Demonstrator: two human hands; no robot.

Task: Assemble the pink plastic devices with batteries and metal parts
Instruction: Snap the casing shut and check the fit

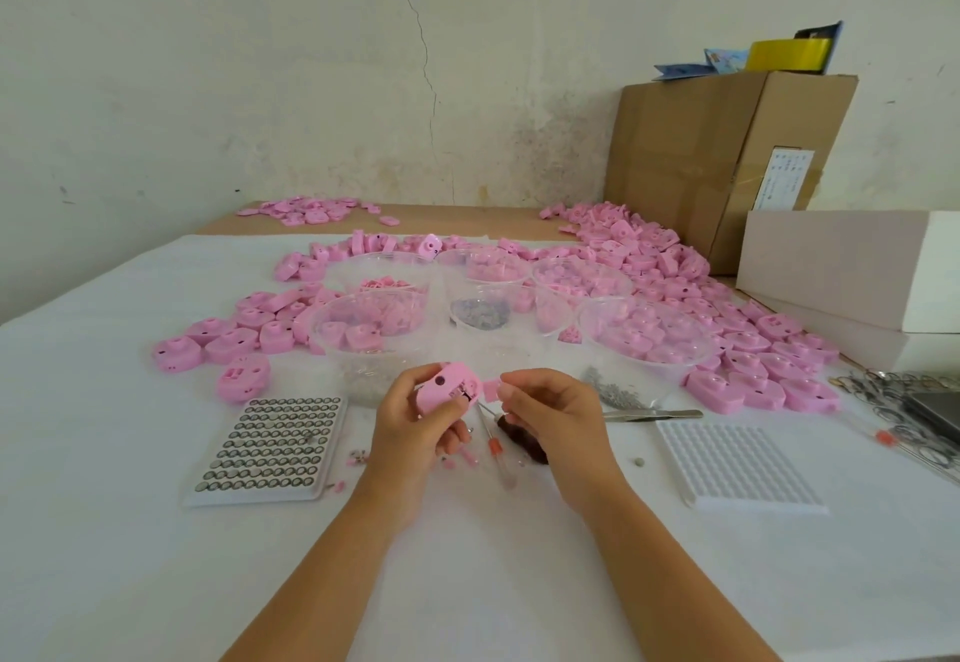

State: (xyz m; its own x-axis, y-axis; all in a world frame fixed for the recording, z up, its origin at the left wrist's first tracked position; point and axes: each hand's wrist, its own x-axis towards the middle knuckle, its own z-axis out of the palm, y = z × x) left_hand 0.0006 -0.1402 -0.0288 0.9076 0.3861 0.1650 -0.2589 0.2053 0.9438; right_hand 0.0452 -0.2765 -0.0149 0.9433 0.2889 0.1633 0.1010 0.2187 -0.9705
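The pink device (448, 391) sits in your left hand (421, 425), raised just above the white table (156, 583), in front of the clear bowls (371, 329). Your curled fingers cover its lower edge and far side, so only its top face and an open corner show. Something small and dark sits in that opening, too blurred to name. The shell is a rounded pink block with one dark round dot on its face. Your right hand (553, 414) pinches a small pink piece (491, 388) between thumb and forefinger, just beside that open corner; you cannot tell whether they touch. Below your hands lie a screwdriver (494, 448) with an orange collar and a dark brown lump (524, 440), partly hidden by your right hand. A tray of button batteries (270, 446) lies to the left, tweezers (653, 414) and a white gridded tray (737, 469) to the right, and pink shells (727, 344) are heaped behind.
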